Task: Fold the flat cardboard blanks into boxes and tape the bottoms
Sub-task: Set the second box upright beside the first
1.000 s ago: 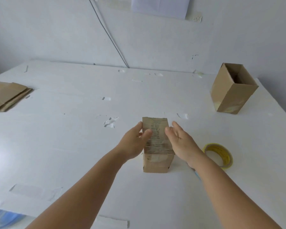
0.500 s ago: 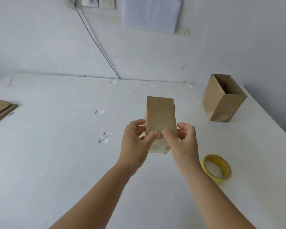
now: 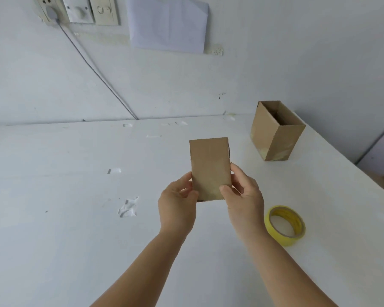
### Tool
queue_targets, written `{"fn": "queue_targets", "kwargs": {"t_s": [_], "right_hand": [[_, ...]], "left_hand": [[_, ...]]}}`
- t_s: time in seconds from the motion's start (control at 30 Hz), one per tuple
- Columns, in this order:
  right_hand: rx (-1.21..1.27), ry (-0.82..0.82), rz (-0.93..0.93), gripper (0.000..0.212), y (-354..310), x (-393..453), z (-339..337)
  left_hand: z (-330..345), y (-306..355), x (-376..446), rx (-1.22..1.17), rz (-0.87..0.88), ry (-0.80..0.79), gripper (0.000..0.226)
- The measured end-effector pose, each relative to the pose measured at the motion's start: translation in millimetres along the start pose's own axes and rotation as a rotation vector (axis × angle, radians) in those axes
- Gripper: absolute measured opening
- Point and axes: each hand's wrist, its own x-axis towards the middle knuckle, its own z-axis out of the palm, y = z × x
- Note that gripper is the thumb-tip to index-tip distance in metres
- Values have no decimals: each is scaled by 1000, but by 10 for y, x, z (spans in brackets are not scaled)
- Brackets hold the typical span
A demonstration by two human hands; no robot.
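Fingers of the left hand (image 3: pixel 177 204) and right hand (image 3: pixel 244 196) are pinching the cardboard box's (image 3: pixel 210 167) lower edges, lifting it above the desk (image 3: pixel 64 207), near the tape roll (image 3: pixel 285 224).

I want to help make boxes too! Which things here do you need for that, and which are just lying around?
For the job:
- small brown cardboard box, held up by both hands
- yellow ring-shaped tape roll
- open brown cardboard box, standing

Just there:
- white paper sheet on wall
- grey cable
- wall sockets

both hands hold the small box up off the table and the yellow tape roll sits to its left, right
Not quite. The head view shows the left hand and right hand holding the small box up, but the tape roll lies on the table to its right.
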Motion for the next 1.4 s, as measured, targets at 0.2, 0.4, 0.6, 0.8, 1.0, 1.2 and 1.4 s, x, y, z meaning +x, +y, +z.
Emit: {"fn": "queue_targets", "kwargs": {"t_s": [0.2, 0.4, 0.6, 0.8, 1.0, 1.2, 1.4], "right_hand": [[-144, 12, -4, 48, 146, 414, -162], [-229, 51, 9, 45, 476, 1017, -473], [-287, 33, 8, 47, 911, 1588, -642], [-323, -91, 43, 40, 1326, 1856, -716], [-288, -111, 106, 51, 1538, 1991, -706], [-225, -127, 152, 56, 1596, 2146, -643], [-208, -144, 164, 61, 1630, 2211, -632]], "left_hand": [[437, 26, 272, 121, 103, -89, 56], [1088, 91, 701, 268, 152, -112, 51], [1732, -38, 1080, 425, 161, -94, 47], [2123, -289, 1312, 401, 29, -26, 33], [2368, -351, 1504, 438, -20, -7, 18], [2515, -313, 1729, 450, -13, 16, 20], [2560, -346, 1796, 458, -13, -10, 23]]}}
